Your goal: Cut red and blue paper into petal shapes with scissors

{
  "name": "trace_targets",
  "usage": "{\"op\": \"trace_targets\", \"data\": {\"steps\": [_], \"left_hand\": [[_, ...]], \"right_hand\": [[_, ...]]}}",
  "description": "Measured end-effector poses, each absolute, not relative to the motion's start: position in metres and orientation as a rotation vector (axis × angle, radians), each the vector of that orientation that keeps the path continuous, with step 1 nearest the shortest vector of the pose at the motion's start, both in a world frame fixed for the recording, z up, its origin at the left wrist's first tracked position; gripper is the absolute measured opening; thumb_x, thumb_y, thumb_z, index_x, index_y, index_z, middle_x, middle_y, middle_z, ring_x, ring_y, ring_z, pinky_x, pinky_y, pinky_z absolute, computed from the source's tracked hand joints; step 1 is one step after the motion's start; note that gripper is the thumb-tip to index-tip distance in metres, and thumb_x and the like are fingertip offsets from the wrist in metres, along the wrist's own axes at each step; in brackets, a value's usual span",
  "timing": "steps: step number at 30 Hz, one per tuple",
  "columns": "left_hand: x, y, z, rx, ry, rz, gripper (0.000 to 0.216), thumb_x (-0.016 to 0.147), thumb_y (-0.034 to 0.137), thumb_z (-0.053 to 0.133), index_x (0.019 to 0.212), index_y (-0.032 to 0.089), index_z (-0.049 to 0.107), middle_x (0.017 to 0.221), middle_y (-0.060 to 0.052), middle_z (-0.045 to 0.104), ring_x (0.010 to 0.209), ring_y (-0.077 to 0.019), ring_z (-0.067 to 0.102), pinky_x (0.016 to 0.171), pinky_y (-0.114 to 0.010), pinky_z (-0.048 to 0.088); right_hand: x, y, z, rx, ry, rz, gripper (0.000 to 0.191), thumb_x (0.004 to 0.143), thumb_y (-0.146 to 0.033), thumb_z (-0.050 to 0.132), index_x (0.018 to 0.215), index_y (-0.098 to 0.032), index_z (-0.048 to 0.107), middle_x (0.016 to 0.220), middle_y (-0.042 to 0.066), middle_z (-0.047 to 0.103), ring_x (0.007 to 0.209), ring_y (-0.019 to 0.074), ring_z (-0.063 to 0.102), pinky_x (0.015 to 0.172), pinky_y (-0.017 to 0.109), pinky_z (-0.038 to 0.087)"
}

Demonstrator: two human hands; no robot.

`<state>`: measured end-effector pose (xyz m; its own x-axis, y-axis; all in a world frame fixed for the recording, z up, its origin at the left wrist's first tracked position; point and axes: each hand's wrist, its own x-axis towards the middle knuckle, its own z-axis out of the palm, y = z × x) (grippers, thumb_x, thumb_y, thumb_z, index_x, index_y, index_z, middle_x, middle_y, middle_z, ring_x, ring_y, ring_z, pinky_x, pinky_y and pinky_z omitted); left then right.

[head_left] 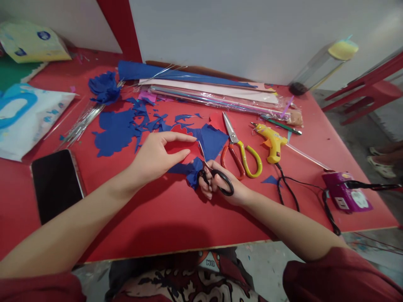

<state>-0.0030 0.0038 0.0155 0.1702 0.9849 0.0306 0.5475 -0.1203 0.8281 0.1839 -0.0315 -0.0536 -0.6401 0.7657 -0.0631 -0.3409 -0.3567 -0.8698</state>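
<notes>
My left hand (157,157) holds a piece of red paper (189,157), with the thumb in front and the fingers stretched along its far side. A scalloped upper edge shows above the index finger. In my right hand (225,184) is a pair of black-handled scissors (227,186), its blades pointing up and left against the paper's right edge. The blades look nearly closed. Crumpled blue paper (192,178) lies beneath the hands. Just beyond them is a larger blue paper piece (212,140).
Right of the hands lie red-and-yellow-handled scissors (234,147), a yellow glue gun (272,140) with its cord, and a purple power strip (344,191). Leftward are a phone (56,184), a wipes pack (31,113), a blue paper flower (105,87) and blue scraps (115,130). Wrapped sticks (217,98) lie behind.
</notes>
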Motion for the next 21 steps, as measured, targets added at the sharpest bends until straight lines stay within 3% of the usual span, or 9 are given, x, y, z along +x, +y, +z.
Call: {"op": "trace_targets", "data": {"steps": [21], "left_hand": [[0.000,0.001,0.000,1.694,1.421,0.915,0.026,0.072,0.024,0.063,0.097,0.021,0.071,0.102,-0.003,0.072,0.098,-0.0209,0.064,0.094,-0.032,0.048]], "right_hand": [[0.183,-0.032,-0.054,-0.547,-1.045,2.115,0.037,0.080,-0.053,0.057,0.084,-0.023,0.036,0.068,-0.007,0.047,0.050,0.0070,0.048,0.051,0.025,0.044]]}}
